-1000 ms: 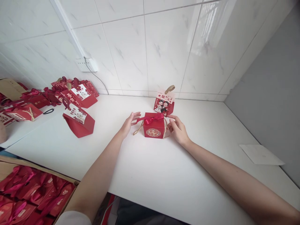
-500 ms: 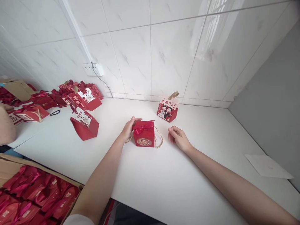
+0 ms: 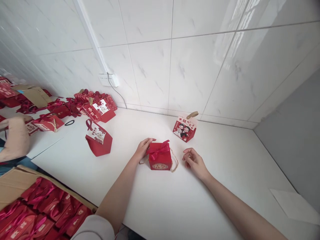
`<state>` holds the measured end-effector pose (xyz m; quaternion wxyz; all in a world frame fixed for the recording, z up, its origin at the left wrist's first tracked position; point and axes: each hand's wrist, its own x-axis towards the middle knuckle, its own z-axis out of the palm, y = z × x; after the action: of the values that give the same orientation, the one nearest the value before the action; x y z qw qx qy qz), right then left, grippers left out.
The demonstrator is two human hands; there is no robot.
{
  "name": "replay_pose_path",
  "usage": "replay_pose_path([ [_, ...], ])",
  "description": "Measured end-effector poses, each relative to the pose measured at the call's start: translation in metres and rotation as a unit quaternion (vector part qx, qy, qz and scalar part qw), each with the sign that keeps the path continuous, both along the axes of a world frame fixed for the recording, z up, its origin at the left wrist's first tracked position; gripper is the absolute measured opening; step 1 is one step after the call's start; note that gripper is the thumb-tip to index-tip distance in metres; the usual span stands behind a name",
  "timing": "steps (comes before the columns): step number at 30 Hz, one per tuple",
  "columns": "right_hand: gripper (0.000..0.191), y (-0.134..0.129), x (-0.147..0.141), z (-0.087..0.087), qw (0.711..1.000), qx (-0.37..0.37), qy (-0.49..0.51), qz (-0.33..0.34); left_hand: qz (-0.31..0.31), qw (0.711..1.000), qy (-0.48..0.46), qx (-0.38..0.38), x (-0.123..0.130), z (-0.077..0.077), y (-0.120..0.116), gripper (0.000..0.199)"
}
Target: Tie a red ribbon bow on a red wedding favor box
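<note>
A red gift box (image 3: 160, 159) with a ribbon bow on top and twisted cord handles stands on the white table (image 3: 155, 203). My left hand (image 3: 145, 147) rests against its left side and back edge, fingers spread and not wrapped round it. To the right of the box, apart from it, my right hand (image 3: 193, 160) is raised with loosely curled fingers and a gap between thumb and fingertips; nothing shows in it. Behind the hands stands a small red box with a cartoon couple (image 3: 183, 129) and a tan loop on top.
Left of centre is a red box with a white label (image 3: 100, 143). More red boxes (image 3: 102, 110) are heaped behind it. A carton (image 3: 92, 207) of ribboned boxes fills the lower left. Another person's arm (image 3: 18, 138) is at far left. White paper (image 3: 295, 205) lies at right.
The view has shifted, so things appear lower and farther right. The bow on the red gift box stands up more. My right hand's fingers have loosened.
</note>
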<state>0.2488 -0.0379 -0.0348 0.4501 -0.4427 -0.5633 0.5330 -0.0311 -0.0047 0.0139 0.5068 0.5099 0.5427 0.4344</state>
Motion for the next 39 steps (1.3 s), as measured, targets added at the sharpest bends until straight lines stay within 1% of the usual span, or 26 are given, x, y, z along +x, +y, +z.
replay_pose_path([
  [2,0.025,-0.003,0.000,0.003,1.000,-0.010,0.012,-0.018,-0.001,0.999,0.051,-0.006,-0.005,0.003,-0.001,0.053],
  [4,0.026,-0.007,0.001,0.005,0.999,-0.010,0.024,-0.041,-0.006,0.997,0.080,-0.022,-0.010,0.008,-0.003,0.052],
  [7,0.028,-0.009,0.001,0.009,0.997,-0.008,0.037,-0.061,-0.013,0.995,0.097,-0.029,-0.016,0.021,-0.010,0.052],
  [11,0.030,-0.008,0.002,0.010,0.997,-0.007,0.047,-0.053,0.001,0.994,0.112,-0.002,-0.014,0.047,-0.023,0.052],
  [13,0.031,-0.008,0.003,0.009,0.998,-0.003,0.045,-0.047,-0.003,0.991,0.130,0.003,-0.010,0.058,-0.032,0.050],
  [15,0.031,-0.008,0.003,0.009,0.998,-0.005,0.039,-0.041,-0.017,0.989,0.149,0.000,-0.006,0.065,-0.044,0.047],
  [16,0.032,-0.008,0.003,0.009,0.999,-0.006,0.035,-0.040,-0.026,0.988,0.155,-0.005,-0.005,0.066,-0.052,0.049],
  [18,0.032,-0.007,0.003,0.008,0.999,-0.009,0.032,-0.039,-0.037,0.986,0.163,-0.019,-0.004,0.064,-0.068,0.060],
  [20,0.033,-0.005,0.003,0.008,0.999,-0.012,0.032,-0.041,-0.024,0.986,0.163,-0.036,-0.006,0.059,-0.085,0.066],
  [22,0.034,-0.004,0.003,0.008,0.998,-0.014,0.031,-0.043,0.007,0.988,0.148,-0.046,-0.008,0.052,-0.099,0.060],
  [25,0.037,-0.003,0.003,0.008,0.999,-0.013,0.022,-0.044,0.041,0.992,0.114,-0.036,-0.010,0.042,-0.111,0.041],
  [27,0.039,-0.002,0.003,0.007,0.999,-0.012,0.018,-0.044,0.069,0.992,0.104,-0.036,-0.010,0.037,-0.114,0.037],
  [30,0.041,-0.002,0.003,0.007,0.999,-0.010,0.013,-0.042,0.107,0.991,0.074,-0.041,-0.008,0.031,-0.112,0.041],
  [34,0.038,-0.002,0.004,0.007,0.999,-0.003,0.001,-0.036,0.100,0.994,-0.022,-0.037,-0.006,0.025,-0.110,0.033],
  [36,0.037,-0.002,0.005,0.007,0.999,0.000,-0.004,-0.038,0.097,0.994,-0.021,-0.045,-0.005,0.024,-0.111,0.031],
  [39,0.038,-0.002,0.005,0.007,0.999,0.004,-0.011,-0.041,0.083,0.994,0.025,-0.066,-0.006,0.022,-0.114,0.032],
])
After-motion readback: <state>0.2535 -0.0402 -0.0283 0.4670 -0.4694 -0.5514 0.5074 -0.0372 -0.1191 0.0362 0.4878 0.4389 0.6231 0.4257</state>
